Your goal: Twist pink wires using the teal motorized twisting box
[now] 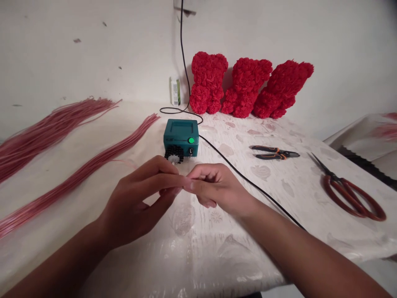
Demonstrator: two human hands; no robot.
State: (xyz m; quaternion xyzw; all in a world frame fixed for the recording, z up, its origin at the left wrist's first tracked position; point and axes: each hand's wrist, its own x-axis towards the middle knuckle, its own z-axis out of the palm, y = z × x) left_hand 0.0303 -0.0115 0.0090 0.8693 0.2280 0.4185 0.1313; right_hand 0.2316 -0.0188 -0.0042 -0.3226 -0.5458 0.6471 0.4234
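White wall (93, 54) with chipped paint behind me, patterned plastic cover over my surface (130, 269). Off to the left I've got two long bundles of pink strands, a fat one (56, 128) and a skinnier one (89, 167). Three red, rose-covered figures (246, 85) lean by the wall. Both hands are up front, left hand (127, 207) and right hand (223, 188), fingertips pinched and touching each other; whatever's between them is too small to make out. Just beyond my fingers sits a teal box (180, 134) with a green button (191, 140) and a black bristly wheel (174, 150). Over on the right: red-handled scissors (336, 178), then smaller black-and-orange pliers (281, 154).
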